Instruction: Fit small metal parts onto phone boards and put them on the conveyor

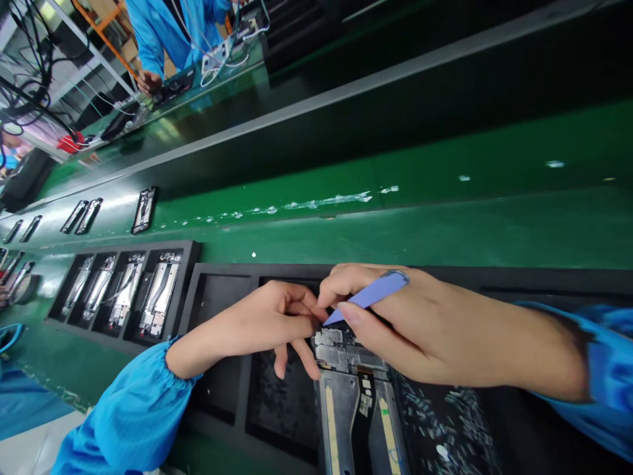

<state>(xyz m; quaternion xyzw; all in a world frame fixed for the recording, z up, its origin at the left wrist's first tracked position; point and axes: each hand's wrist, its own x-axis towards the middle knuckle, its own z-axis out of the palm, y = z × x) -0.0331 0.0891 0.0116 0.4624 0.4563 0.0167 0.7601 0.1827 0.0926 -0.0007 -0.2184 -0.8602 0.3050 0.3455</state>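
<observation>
A phone frame (pixel 346 396) with bare metal shields and a black flex cable lies in a slot of a black foam tray (pixel 222 290) right below me. My left hand (pixel 257 323) rests on the frame's top end, fingers curled and pinching at its upper edge. My right hand (pixel 410 330) holds a light purple plastic pry tool (pixel 370 295), its pointed tip pressed at the frame's top edge next to the left fingertips. Both arms wear blue sleeves.
A second black tray (pixel 185 254) to the left holds several phone frames. More frames (pixel 143 210) lie spaced along the green conveyor belt (pixel 445 218). Across the belt a person in a blue coat (pixel 163 33) works at a bench with cables.
</observation>
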